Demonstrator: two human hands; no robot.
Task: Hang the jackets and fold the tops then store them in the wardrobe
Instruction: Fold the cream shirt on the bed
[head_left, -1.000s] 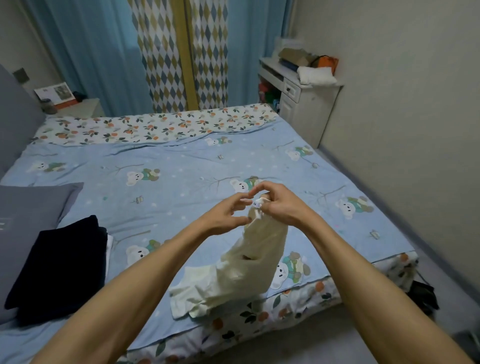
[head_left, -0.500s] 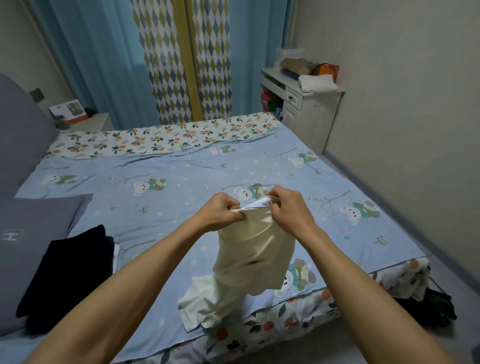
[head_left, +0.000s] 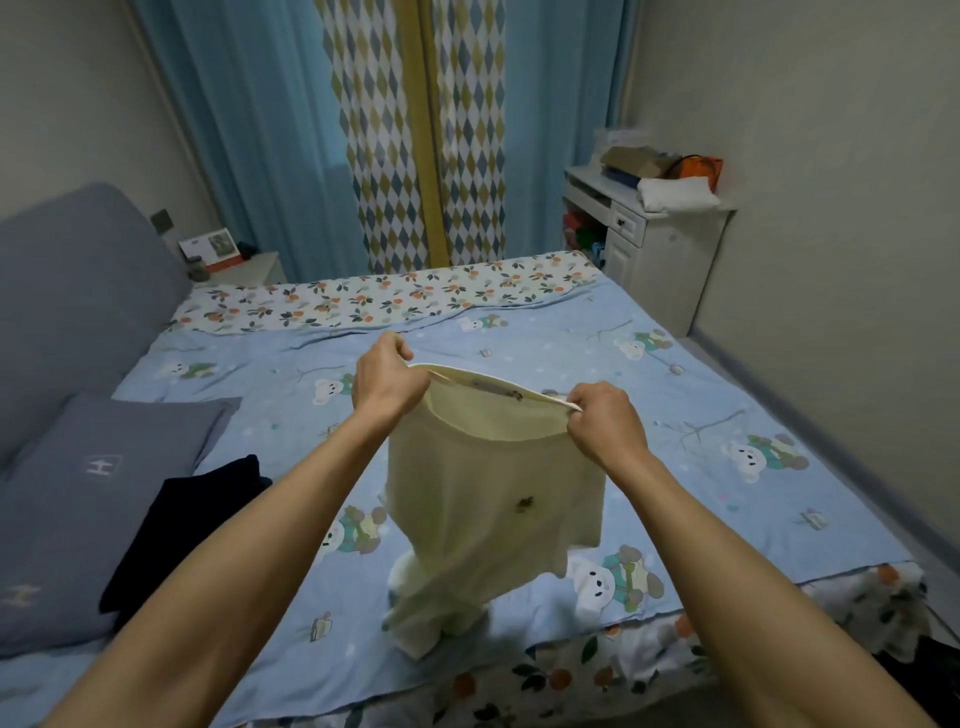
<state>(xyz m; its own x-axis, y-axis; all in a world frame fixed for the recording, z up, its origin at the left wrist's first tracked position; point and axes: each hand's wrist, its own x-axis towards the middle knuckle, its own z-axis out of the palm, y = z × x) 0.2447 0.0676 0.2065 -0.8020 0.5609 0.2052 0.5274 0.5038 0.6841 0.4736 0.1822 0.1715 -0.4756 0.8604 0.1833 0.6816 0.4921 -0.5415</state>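
Cream top (head_left: 493, 488) hangs stretched between both hands' pinching fingers (head_left: 400, 353); grey pillow (head_left: 93, 499) reads "H".

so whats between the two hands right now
In the head view, the stretched edge of the cream top spans between the left hand and the right hand; both pinch it.

Two hands, the left hand (head_left: 387, 382) and the right hand (head_left: 605, 423). One cream top (head_left: 493, 499). One dark folded garment (head_left: 182, 530), near left. One grey pillow (head_left: 98, 499), left. One bed (head_left: 649, 374). Two patterned curtain panels, one (head_left: 374, 140) left of the other (head_left: 470, 130), far centre. One white cabinet (head_left: 660, 260), far right. One bedside table (head_left: 249, 267), far left.
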